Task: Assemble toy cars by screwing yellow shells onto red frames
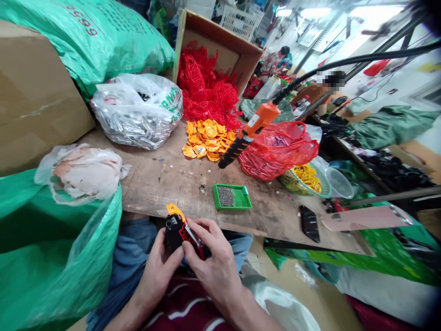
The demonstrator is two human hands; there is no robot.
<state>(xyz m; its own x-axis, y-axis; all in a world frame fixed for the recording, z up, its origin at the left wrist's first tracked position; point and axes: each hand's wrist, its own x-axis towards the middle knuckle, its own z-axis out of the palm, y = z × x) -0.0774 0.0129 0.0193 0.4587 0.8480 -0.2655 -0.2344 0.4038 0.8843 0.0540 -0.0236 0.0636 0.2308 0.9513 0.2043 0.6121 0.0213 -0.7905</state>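
Note:
Above my lap, just off the table's front edge, both hands hold one small black assembly (175,231) with red parts, a silvery strip and an orange piece (176,211) at its top. My left hand (161,262) grips its left and lower side, thumb pressed along the bottom. Fingers of my right hand (210,248) close on the right side, by the silvery strip (193,234). The undersides of the fingers are hidden. Beyond the hands, a green tray (243,201) of small screws (225,196) rests on the wooden table (155,179).
An orange-and-black power screwdriver (253,126) hangs over orange parts (208,138). Behind lie red parts (206,87) in a box (203,25). Bags stand left and right, including a red one (272,151). A phone (309,224) lies right. People sit in the background.

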